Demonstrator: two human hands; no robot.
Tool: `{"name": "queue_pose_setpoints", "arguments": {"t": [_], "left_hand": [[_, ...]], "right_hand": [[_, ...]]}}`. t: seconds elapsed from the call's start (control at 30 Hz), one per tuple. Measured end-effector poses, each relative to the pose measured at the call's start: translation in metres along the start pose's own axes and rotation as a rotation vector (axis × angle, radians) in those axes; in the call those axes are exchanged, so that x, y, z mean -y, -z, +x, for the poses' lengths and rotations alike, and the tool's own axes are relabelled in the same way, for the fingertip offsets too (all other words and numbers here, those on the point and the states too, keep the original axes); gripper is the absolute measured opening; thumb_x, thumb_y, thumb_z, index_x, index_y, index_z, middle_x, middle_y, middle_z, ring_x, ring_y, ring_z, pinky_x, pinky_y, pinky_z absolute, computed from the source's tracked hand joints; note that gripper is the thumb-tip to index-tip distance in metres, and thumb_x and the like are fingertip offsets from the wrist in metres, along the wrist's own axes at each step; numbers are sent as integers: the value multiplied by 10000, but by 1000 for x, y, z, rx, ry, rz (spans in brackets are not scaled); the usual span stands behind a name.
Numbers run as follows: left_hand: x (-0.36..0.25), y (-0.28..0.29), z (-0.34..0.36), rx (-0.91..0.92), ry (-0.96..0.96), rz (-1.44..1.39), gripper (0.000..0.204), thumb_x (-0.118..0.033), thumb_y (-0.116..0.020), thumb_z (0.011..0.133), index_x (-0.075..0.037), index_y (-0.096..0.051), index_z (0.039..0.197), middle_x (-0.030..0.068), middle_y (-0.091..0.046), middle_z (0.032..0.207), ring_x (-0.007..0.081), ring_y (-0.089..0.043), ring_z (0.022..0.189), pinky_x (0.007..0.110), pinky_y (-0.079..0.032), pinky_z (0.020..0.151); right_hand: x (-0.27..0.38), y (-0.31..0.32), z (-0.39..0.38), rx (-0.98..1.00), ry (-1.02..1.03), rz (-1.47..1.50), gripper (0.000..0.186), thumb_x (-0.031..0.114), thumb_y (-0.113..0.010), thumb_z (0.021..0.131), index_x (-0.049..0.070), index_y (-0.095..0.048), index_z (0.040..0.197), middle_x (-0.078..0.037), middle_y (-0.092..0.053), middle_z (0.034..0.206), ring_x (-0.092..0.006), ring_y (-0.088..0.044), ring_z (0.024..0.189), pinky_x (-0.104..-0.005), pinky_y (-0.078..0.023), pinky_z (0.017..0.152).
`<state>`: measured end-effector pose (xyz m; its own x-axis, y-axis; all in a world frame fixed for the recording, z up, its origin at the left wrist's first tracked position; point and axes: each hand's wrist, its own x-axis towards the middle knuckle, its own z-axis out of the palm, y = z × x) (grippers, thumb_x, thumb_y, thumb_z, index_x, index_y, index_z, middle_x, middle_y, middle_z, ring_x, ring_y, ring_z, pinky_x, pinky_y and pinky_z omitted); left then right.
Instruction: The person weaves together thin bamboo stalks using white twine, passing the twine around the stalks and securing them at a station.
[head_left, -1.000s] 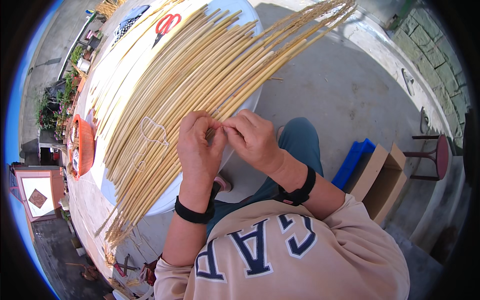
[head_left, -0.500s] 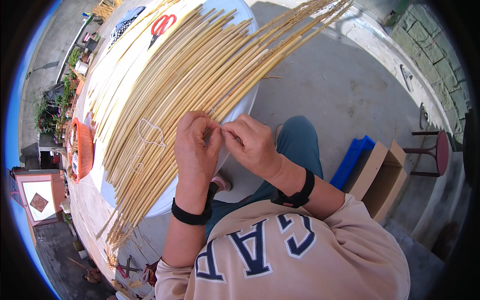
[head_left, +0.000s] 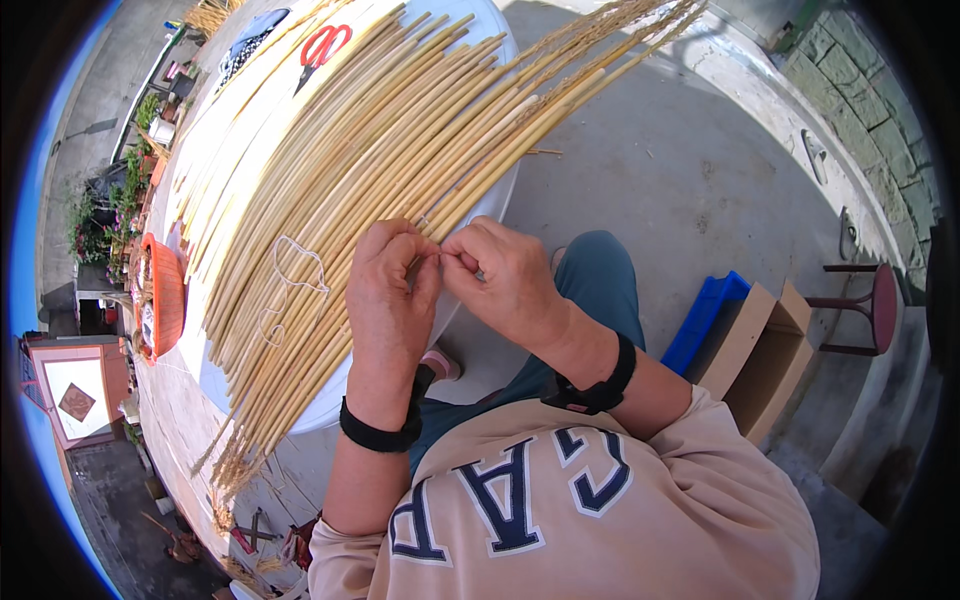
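Long straw-coloured stalks [head_left: 330, 190] lie side by side in a broad mat on a round white table [head_left: 490, 20]. A loose white string [head_left: 300, 265] curls over them, left of my hands. My left hand [head_left: 393, 275] is closed in a pinch at the near edge of the stalks. Its fingertips meet those of my right hand [head_left: 500, 275], which is pinched too. The fingers seem to hold a thin piece of the white string, mostly hidden between them. Red-handled scissors [head_left: 322, 50] rest on the stalks at the far side.
An orange basin [head_left: 165, 300] stands left of the table. On the right are a blue crate [head_left: 705, 320], an open cardboard box [head_left: 760, 350] and a dark red stool [head_left: 880, 308]. Feathery stalk tips [head_left: 640, 30] overhang the table's far right edge.
My right hand has turned slightly and moved a little upward, its fingers curling in more. My left hand has shifted slightly left. The stalks, loose string and scissors stay essentially in place.
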<state>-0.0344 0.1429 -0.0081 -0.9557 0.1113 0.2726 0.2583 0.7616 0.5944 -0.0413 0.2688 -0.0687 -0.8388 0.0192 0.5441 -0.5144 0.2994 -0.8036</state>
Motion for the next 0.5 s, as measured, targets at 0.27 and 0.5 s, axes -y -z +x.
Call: {"name": "queue_pose_setpoints", "arguments": {"t": [0.27, 0.5], "left_hand": [[4, 1, 0, 2, -9, -17, 79, 64, -662, 750, 39, -627, 817, 59, -590, 912, 104, -543, 649, 229, -435, 584], [4, 0, 0, -12, -8, -15, 78, 58, -662, 751, 39, -627, 819, 57, -586, 918, 106, -538, 647, 227, -423, 573]], "right_hand": [[-2, -6, -1, -51, -9, -5, 114, 33, -641, 713, 63, -533, 736, -102, -553, 688, -308, -592, 617, -395, -478, 526], [-1, -4, -2, -42, -13, 7, 112, 35, -642, 726, 63, -540, 762, -105, -554, 701, -311, -590, 621, -392, -482, 535]]}}
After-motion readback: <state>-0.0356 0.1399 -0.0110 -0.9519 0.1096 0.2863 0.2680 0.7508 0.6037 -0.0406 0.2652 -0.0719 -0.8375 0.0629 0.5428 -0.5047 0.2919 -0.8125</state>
